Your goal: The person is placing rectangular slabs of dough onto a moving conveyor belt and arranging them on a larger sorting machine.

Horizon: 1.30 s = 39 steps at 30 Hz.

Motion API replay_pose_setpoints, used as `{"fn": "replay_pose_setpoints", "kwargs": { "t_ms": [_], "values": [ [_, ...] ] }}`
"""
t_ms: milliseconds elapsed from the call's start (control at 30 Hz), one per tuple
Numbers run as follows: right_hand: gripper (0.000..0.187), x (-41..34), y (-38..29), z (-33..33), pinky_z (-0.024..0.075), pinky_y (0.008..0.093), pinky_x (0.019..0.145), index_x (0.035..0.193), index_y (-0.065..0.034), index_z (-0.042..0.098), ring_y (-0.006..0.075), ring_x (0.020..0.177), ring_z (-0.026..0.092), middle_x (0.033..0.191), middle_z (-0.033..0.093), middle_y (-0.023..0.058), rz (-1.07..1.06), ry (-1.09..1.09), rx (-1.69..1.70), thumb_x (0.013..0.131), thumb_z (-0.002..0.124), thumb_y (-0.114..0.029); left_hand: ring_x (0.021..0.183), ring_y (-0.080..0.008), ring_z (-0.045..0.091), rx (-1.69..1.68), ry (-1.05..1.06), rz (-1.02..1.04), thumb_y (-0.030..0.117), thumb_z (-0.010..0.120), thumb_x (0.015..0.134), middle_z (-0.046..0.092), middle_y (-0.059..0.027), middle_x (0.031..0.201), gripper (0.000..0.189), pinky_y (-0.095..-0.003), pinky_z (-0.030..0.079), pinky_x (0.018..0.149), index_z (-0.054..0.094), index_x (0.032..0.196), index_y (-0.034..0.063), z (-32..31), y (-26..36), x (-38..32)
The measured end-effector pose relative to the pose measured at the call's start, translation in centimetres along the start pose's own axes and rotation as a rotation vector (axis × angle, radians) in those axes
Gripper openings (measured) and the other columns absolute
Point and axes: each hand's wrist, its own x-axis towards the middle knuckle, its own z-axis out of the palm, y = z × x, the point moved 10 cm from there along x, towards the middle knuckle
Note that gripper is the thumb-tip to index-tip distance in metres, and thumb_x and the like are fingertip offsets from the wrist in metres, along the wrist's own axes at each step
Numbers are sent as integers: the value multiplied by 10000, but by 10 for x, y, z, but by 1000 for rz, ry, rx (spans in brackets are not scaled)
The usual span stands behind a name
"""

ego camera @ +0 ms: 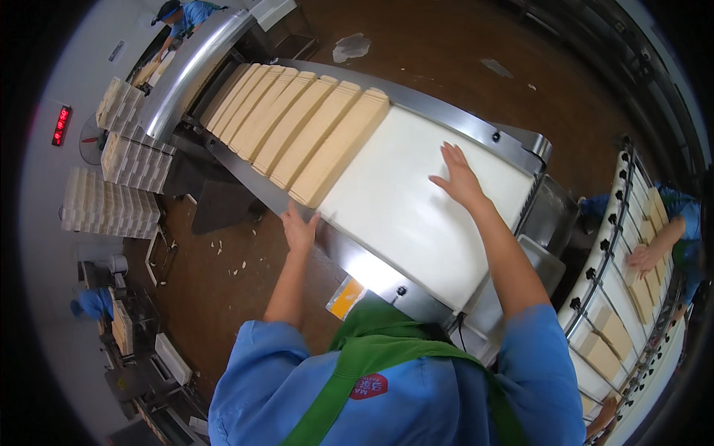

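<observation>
Before me runs a white conveyor belt (pixel 407 200) between metal side rails. Folded slabs of pale dough (pixel 340 150) lie across its far half in an overlapping row, several of them. My left hand (pixel 299 228) is held at the near rail, by the near end of the closest slab; its fingers are apart and I cannot tell whether they touch the dough. Above the bare stretch of belt is my right hand (pixel 458 175), fingers extended and nothing in it. A soft shadow falls on the belt beside it.
A curved metal machine hood (pixel 195 67) spans the belt's far end. Stacked white crates (pixel 111 203) stand at the left. Metal trays (pixel 549 223) sit below the belt's right end. Further right, a co-worker's hand (pixel 644 259) rests by dough pieces (pixel 608 329) on another conveyor.
</observation>
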Motion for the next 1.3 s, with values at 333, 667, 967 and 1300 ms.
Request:
{"fn": "replay_pose_setpoints", "kwargs": {
  "t_ms": [333,667,967,1300],
  "values": [
    [795,248,-52,99,229,358,1112,1401,13,231,319,1369,191,1461,244,187,70,-13,-75,765,638,-236,1033,-417,493,-157,-262,60,200,786,664,500,-274,1101,854,-417,432,875,310,1337,-25,29,0,78],
    [424,172,46,72,445,366,877,1086,-95,614,300,1000,565,1065,612,131,335,286,261,743,677,-338,969,-422,528,-24,-477,335,173,772,642,500,-287,1105,847,-457,449,832,343,1359,36,65,24,84],
    [352,-149,161,-12,454,373,842,1056,-22,598,287,933,578,1007,615,134,745,638,105,743,702,-146,987,-445,516,39,-833,695,131,763,648,436,-256,1104,906,-480,452,835,240,1387,158,67,127,15],
    [929,-143,50,10,473,388,861,1343,-174,382,330,1088,500,1181,466,191,536,324,77,527,812,-287,1055,-449,486,57,-701,634,185,788,614,477,-286,1124,890,-471,429,881,290,1349,125,77,156,-6]
  ]
}}
